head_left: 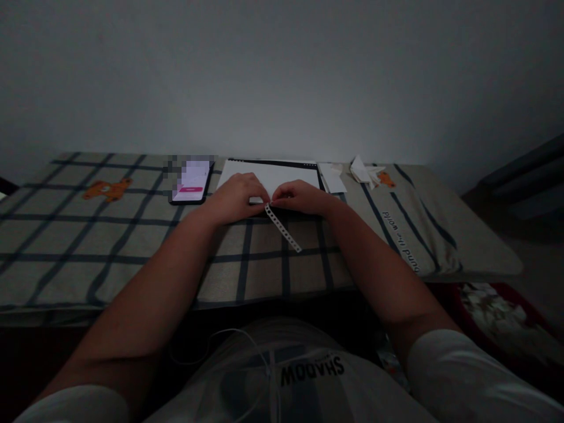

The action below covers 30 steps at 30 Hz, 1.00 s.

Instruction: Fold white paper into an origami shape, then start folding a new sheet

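Note:
A narrow white paper strip (283,228) with a row of punched holes hangs slanting down to the right from between my hands. My left hand (240,197) pinches its upper end between thumb and fingers. From the other side my right hand (299,196) is closed at the same end, its fingertips meeting the left ones. Both hands are over the near edge of a white paper sheet (268,176), which lies on a dark backing with holes along the far edge. My fingertips partly hide the strip's upper end.
Left of the paper lies a phone (191,182) with its screen lit. To the right are a cut paper piece (332,178) and folded paper (361,171). A checked cloth (145,235) covers the table, against a wall. A red bin (506,323) holding scraps stands below right.

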{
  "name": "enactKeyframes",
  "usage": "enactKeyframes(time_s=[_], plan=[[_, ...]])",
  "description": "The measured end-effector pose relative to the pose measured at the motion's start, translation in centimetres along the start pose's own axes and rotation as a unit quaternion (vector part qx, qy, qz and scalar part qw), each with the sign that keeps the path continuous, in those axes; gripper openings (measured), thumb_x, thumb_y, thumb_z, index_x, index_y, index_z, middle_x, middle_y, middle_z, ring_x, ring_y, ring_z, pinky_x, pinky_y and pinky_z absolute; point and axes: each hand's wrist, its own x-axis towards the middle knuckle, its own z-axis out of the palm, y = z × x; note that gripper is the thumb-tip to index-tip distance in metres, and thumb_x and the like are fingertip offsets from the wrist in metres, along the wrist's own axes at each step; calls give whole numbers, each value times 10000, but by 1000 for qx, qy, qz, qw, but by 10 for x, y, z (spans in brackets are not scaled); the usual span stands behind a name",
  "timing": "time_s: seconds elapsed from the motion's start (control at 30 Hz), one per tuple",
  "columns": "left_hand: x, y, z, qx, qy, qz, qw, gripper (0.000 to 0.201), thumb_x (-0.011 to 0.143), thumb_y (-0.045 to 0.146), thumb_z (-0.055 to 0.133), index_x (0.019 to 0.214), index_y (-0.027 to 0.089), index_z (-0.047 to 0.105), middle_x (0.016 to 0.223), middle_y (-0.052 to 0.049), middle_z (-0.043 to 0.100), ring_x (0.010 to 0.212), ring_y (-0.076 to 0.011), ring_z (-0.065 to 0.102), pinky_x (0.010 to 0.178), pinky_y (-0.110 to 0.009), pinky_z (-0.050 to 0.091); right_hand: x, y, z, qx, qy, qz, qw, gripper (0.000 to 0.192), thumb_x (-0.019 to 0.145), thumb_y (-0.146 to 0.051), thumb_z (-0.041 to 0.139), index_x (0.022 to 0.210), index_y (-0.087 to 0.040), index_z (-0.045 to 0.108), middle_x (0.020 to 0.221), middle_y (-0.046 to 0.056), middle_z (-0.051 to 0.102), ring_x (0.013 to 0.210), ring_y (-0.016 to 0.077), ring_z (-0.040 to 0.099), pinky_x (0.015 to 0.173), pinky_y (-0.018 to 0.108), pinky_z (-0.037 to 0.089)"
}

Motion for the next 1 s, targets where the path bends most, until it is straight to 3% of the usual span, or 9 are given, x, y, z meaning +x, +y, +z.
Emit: enactKeyframes(time_s=[0.3,0.57,1.0], plan=[[0,-1,1,-7,-1,17,1000,175,871,286,588,903,206,740,872,-46,738,887,-208,607,851,-361,440,1,2,3,-26,-1,-37,999,296,910,-398,553,934,-126,669,865,55,663,784,156,551,744,300,410],[-1,-4,1,5,5,-5,1000,181,843,340,639,883,204,750,861,-51,722,879,-211,610,836,-356,436,-1,-1,-3,-25,-6,-1,1000,278,872,-368,573,928,-126,699,814,41,673,734,142,558,715,287,405],[1,1,2,5,-8,3,1000,177,856,275,601,905,194,750,859,-61,724,885,-223,603,843,-374,436,1,4,2,-8,5,-18,1000,301,877,-401,584,914,-122,691,817,40,671,734,138,555,712,282,407]])
